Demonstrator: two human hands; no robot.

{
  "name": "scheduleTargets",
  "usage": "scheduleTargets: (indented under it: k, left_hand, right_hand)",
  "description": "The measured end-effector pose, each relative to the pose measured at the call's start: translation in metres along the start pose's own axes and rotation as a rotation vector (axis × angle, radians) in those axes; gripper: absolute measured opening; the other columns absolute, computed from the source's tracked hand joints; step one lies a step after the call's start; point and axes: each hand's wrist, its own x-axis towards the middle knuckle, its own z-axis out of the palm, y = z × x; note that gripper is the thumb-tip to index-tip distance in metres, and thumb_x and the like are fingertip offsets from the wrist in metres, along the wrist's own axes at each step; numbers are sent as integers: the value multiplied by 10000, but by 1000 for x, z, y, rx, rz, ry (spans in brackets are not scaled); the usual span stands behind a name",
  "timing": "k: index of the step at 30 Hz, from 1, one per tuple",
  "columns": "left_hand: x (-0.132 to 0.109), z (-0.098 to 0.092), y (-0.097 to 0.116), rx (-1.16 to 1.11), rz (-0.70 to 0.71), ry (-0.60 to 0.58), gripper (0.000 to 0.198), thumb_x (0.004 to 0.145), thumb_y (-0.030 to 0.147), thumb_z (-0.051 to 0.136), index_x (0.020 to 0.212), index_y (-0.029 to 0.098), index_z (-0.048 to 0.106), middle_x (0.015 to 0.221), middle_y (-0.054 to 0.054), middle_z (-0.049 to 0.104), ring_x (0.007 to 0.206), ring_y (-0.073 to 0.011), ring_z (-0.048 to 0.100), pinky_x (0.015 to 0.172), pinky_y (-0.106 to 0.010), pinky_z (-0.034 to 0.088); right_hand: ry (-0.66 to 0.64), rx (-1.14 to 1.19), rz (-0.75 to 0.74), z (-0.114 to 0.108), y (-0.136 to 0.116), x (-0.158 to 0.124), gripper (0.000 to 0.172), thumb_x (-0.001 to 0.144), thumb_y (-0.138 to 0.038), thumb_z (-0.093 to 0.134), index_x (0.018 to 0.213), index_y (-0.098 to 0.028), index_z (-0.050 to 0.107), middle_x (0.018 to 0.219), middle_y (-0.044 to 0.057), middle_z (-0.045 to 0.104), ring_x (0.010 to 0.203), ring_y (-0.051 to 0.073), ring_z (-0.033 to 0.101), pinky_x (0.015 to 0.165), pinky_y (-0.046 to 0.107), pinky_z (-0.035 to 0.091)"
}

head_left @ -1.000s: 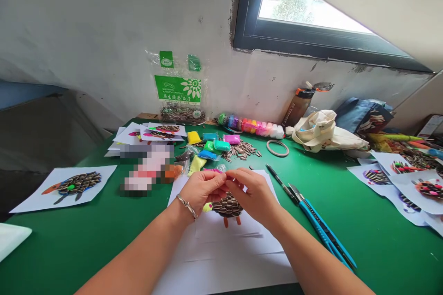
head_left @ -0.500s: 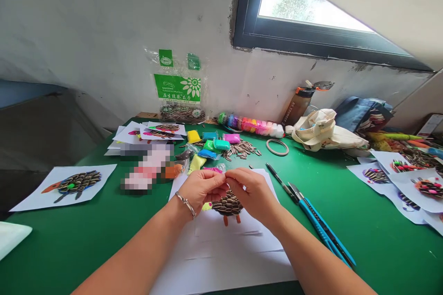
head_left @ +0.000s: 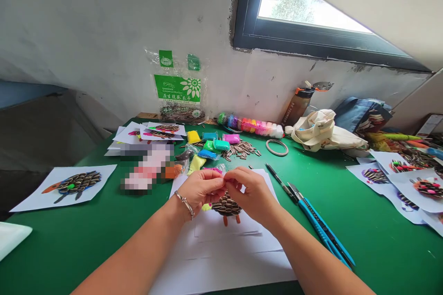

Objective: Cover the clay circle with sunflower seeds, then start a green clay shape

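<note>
Seed animal: lying flat on white paper, partly hidden by left hand and right hand, showing a body of striped seeds, a yellow head to the left and two orange legs. Hovering just above with both hands, wearing a silver bracelet on the left wrist. Pinching with each, thumbs and fingertips closed and meeting tip to tip; cannot tell, for the fingers in the way, whether gripping any small piece between. Working at a green table, having a black pen and a blue craft knife lying just right of the paper. Facing packets of coloured clay near the paper's far edge, with loose seeds beside them and a grey ring farther right. Having another seed picture, with an orange head and a green dot, lying well apart on the left, a stack of pictures behind it and overlapping sheets at the far right. Having, along the wall, a clear seed bag standing upright, a row of coloured clay lying lengthwise, a brown bottle and a cream cloth bag.
</note>
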Motion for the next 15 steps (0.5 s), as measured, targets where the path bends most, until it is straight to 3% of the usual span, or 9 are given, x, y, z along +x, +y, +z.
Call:
scheduleTargets:
  k: [5, 10, 15]
  left_hand:
    - [0, -1, 0, 1, -10, -15, 340, 533, 362, 865, 693, 129, 675, 610, -4, 612, 559, -85, 552, 546, -191, 421]
    - [1, -3, -1, 0, -11, -16, 384, 535, 401, 869, 741, 129, 694, 640, -10, 628, 591, -92, 571, 594, -207, 443]
    - [3, -5, -5, 20, -7, -38, 359, 578, 406, 852, 721, 119, 689, 629, -14, 627, 570, -85, 565, 549, -185, 428]
  right_hand:
    - [7, 1, -2, 0, 0, -1, 172, 814, -95, 540, 840, -225, 649, 742, -9, 576, 670, 117, 524, 578, 213, 405]
    - [-7, 14, 7, -2, 2, 1, 187, 858, -130, 530, 887, -243, 677, 769, -2, 632, 715, 128, 558, 633, 222, 418]
    - [-29, -105, -14, -2, 1, -2, 160, 863, -150, 519, 807, -220, 651, 725, -7, 591, 651, 118, 506, 596, 223, 385]
